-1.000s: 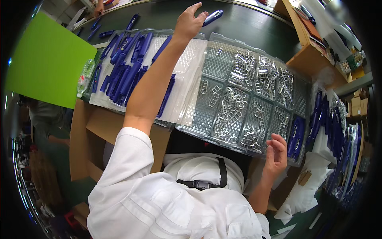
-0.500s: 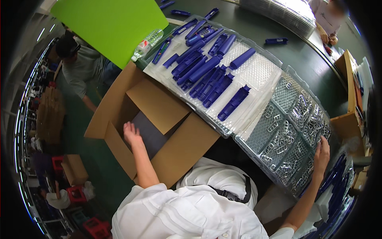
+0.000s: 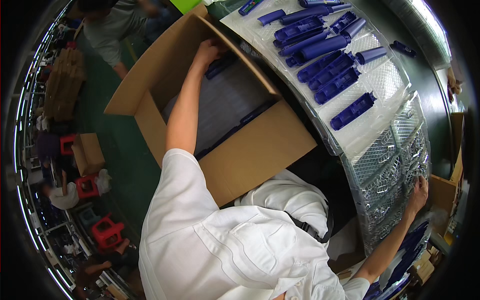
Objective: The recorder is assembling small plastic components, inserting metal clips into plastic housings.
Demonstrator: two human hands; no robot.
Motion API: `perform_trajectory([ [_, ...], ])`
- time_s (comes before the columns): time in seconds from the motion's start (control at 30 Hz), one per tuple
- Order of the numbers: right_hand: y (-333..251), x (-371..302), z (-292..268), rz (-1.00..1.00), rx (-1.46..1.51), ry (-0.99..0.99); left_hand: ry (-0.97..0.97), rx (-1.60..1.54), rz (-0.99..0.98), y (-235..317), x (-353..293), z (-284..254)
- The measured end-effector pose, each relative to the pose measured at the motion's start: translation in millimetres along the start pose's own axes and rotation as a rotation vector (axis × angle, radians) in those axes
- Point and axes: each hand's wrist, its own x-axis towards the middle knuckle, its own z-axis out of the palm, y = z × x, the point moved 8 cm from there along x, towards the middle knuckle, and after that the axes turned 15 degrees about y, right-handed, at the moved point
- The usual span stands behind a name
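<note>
My left hand (image 3: 208,53) reaches deep into an open cardboard box (image 3: 260,165), its fingers curled down beside a dark blue plastic part (image 3: 220,66). What those fingers hold, if anything, is hidden. A grey sheet (image 3: 220,105) covers much of the box's inside, with blue parts showing along its edges. Over on the right, my right hand (image 3: 419,194) rests at the outer side of a clear compartment tray (image 3: 365,172), fingertips pinched together among shiny bent-wire metal pieces (image 3: 384,182). Whether a piece sits between them is too small to make out.
Several blue plastic housings (image 3: 334,80) lie on a clear textured tray (image 3: 295,107) ahead, beyond the box. A green work table (image 3: 420,75) runs behind. Another person (image 3: 107,37) is at the upper left. Red stools (image 3: 107,232) stand on the floor at left.
My left hand has moved farther into the box, toward its far side, and its fingers have curled. The view has shifted. My right hand stays by the metal pieces, its fingertips now drawn together.
</note>
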Motion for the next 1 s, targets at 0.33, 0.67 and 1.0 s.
perform_trajectory([
  [0.33, -19, -47, -22, 0.467, 0.449, -0.015, -0.171, 0.31, 0.504, -129, -43, 72],
  [0.67, -12, -99, -63, 0.813, 0.939, -0.099, -0.167, 0.662, 0.584, -165, -32, -53],
  [1.0, -54, -145, -98, 0.832, 1.061, -0.05, 0.451, -0.679, -0.47, -75, -185, -151],
])
